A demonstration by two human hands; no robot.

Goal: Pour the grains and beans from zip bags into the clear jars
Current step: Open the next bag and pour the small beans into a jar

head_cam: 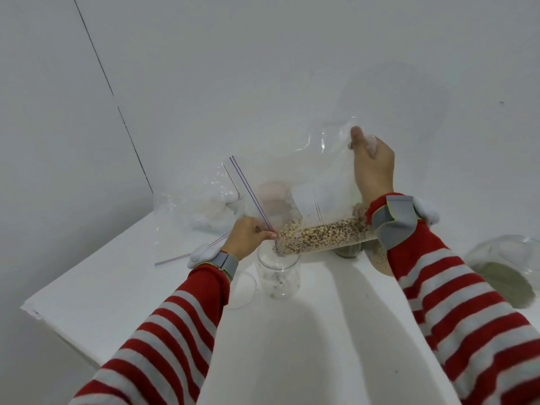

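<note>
White table (pixel 117 287), plain wall behind. Item: zip bag (pixel 318 206) of beans (pixel 321 233), held over a clear jar (pixel 278 276) near the table's middle. My left hand (pixel 248 236) pinches the zip mouth; right hand (pixel 372 168) pinches the raised bottom corner. Step: pouring (jar nearly empty). Next, I judge: tilt steeper, keep the mouth centred.

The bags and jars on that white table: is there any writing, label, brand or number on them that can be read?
None can be read.
The zip bag of beans: a pale blank panel, no writing visible.
The clear jar under it: no label.
The empty bags behind: only coloured zip stripes.
The tipped jar at right: no label visible.
The wrist bands: plain grey, no text.
</note>
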